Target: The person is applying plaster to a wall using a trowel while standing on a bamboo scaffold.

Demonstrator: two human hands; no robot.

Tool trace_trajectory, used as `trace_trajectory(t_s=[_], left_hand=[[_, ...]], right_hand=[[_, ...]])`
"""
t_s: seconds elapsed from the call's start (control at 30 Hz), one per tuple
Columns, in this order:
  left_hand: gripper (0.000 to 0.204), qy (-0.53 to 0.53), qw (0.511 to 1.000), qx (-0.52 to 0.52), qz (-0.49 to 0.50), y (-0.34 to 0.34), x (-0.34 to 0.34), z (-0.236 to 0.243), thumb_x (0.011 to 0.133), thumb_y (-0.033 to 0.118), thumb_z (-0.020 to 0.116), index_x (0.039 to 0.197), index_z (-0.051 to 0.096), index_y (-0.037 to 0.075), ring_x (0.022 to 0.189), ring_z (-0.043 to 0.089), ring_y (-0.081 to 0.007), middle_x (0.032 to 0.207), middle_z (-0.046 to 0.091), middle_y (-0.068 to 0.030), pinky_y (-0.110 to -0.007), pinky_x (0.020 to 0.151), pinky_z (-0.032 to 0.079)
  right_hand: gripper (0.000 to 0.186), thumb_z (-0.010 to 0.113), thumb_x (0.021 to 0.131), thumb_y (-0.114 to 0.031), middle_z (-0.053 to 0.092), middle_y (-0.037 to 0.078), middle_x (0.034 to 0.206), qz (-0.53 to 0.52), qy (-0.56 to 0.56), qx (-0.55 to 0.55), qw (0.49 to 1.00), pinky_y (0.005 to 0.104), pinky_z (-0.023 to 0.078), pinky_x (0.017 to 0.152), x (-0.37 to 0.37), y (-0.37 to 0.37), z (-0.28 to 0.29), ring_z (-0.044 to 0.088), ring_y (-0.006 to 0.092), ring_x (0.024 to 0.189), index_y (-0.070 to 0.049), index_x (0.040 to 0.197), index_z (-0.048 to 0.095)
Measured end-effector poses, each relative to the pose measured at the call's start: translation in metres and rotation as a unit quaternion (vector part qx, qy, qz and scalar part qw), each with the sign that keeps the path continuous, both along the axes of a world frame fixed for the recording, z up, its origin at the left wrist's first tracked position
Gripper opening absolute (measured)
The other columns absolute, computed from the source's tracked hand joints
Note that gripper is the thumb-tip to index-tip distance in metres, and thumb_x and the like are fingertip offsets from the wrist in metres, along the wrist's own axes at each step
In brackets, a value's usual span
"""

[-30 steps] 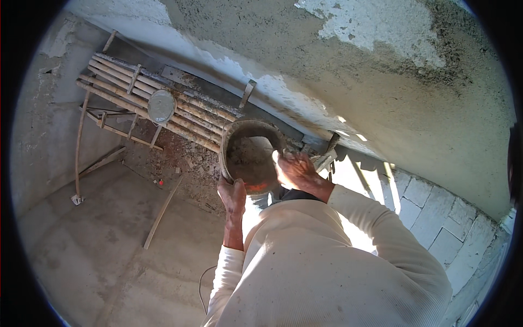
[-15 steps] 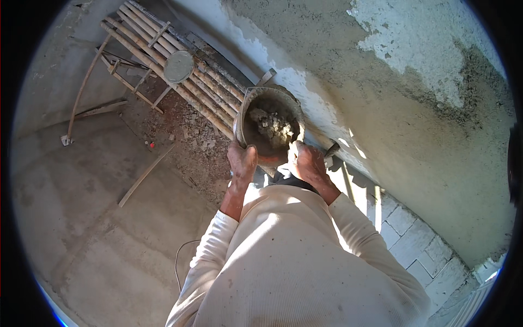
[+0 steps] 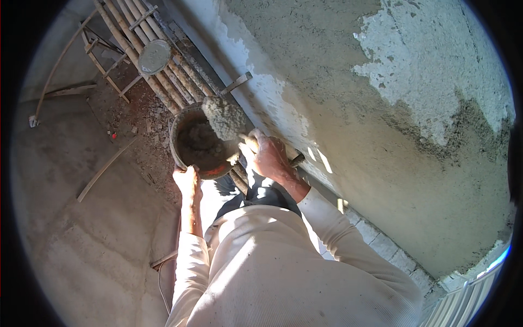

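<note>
My left hand (image 3: pixel 188 181) is closed on the near left rim of a round bucket (image 3: pixel 172 143), which has wet grey mortar (image 3: pixel 200 143) inside. My right hand (image 3: pixel 271 159) grips the short handle of a trowel (image 3: pixel 248 139). A thick heap of mortar (image 3: pixel 224 117) covers its blade, so the blade's shape is hidden. The loaded trowel is over the bucket's right side, close to the wall. Below the bucket, an orange-red patch shows on its inner near side.
A scaffold of bamboo poles (image 3: pixel 126 34) runs along the wall, with a round mortar-coated lid or pan (image 3: pixel 154 56) on it. The wall (image 3: pixel 348 141) at right is partly plastered. Rubble (image 3: pixel 147 117) and a wooden strip (image 3: pixel 106 170) lie on the floor.
My right hand has left the bucket's rim area and now holds up a trowel heaped with mortar. The bucket and my left hand have shifted left in view.
</note>
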State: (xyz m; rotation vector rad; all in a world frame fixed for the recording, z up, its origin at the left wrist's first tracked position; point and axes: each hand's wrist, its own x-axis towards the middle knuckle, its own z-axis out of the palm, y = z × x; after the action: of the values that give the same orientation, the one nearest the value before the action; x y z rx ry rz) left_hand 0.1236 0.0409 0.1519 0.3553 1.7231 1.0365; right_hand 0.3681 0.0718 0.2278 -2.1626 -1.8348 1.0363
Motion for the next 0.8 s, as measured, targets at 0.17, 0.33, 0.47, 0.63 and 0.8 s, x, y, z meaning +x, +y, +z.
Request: trace_trajectory(t_s=[0.17,0.33,0.47,0.63,0.8], left_hand=[[0.009,0.063,0.997,-0.034,-0.006,-0.042,-0.071,-0.047,0.079,-0.008,0.056,0.086,0.057,-0.003,0.038,0.042,-0.0073,0.060,0.056,-0.0029,-0.026,0.036,0.029],[0.018,0.056,0.997,-0.029,0.036,-0.062,-0.092,-0.064,0.080,-0.008,0.055,0.096,0.057,-0.001,0.041,0.041,-0.0051,0.062,0.053,0.0004,-0.023,0.039,0.030],[0.020,0.029,0.998,0.036,0.041,-0.079,-0.095,-0.028,0.081,-0.008,0.052,0.097,0.054,0.004,0.045,0.040,-0.0030,0.064,0.050,0.0035,-0.021,0.042,0.031],[0.038,0.001,0.999,0.039,0.006,-0.068,-0.056,-0.024,0.081,-0.007,0.049,0.116,0.062,0.000,0.052,0.041,-0.0015,0.073,0.054,0.0042,-0.019,0.048,0.034],[0.049,0.062,0.987,0.078,-0.123,-0.042,0.005,0.005,0.083,-0.003,0.051,0.130,0.064,-0.001,0.081,0.064,-0.0102,0.100,0.072,-0.0049,-0.026,0.074,0.053]], right_hand=[[0.029,0.072,0.094,-0.023,0.071,0.015,0.084,0.017,0.354,-0.066,0.933,0.0329,0.053,0.067,0.015,0.049,-0.005,0.065,0.0168,0.074,0.000,0.111,0.071],[0.030,0.070,0.095,-0.034,0.062,0.003,0.075,-0.208,0.306,-0.136,0.919,0.0283,0.044,0.055,0.201,0.098,-0.094,0.054,0.0131,0.058,-0.004,0.100,0.067],[0.009,0.067,0.098,-0.011,0.059,-0.002,0.069,-0.260,0.186,0.141,0.937,0.0261,0.042,0.050,0.211,0.073,0.048,0.049,0.0056,0.053,-0.002,0.098,0.067],[0.019,0.070,0.092,-0.015,0.070,0.010,0.078,-0.045,0.052,0.061,0.996,0.0351,0.053,0.066,0.135,0.023,0.098,0.067,0.0250,0.071,0.002,0.100,0.069],[0.023,0.066,0.086,-0.018,0.069,0.020,0.096,0.220,-0.188,-0.057,0.956,0.0508,0.050,0.092,0.050,-0.029,0.003,0.068,0.0394,0.104,-0.005,0.105,0.064]])
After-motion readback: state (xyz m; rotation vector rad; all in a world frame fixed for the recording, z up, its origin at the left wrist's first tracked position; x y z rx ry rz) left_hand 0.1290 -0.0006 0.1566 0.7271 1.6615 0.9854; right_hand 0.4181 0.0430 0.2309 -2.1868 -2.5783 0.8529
